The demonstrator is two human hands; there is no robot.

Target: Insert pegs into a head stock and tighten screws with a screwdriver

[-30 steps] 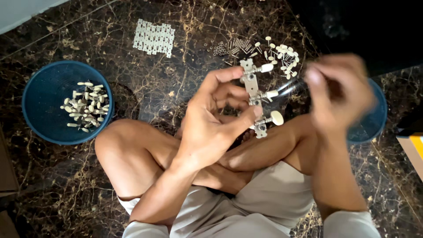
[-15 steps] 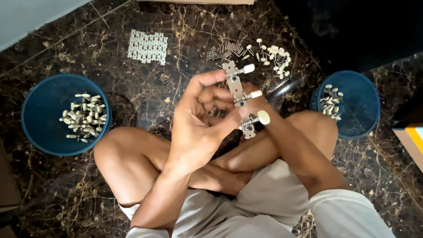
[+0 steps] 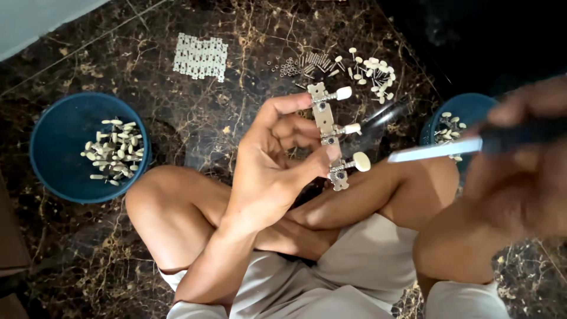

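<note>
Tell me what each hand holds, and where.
Left hand pinches a metal tuner strip by its plate edges. Right hand, blurred, grips a screwdriver by its dark handle.

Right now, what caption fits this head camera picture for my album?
Left hand holds a metal strip with three cream knobs; blurred right hand grips a dark-handled tool.

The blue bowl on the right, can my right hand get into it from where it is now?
Probably yes: the right hand hangs beside the right blue bowl, nothing between, though it holds a screwdriver.
</note>
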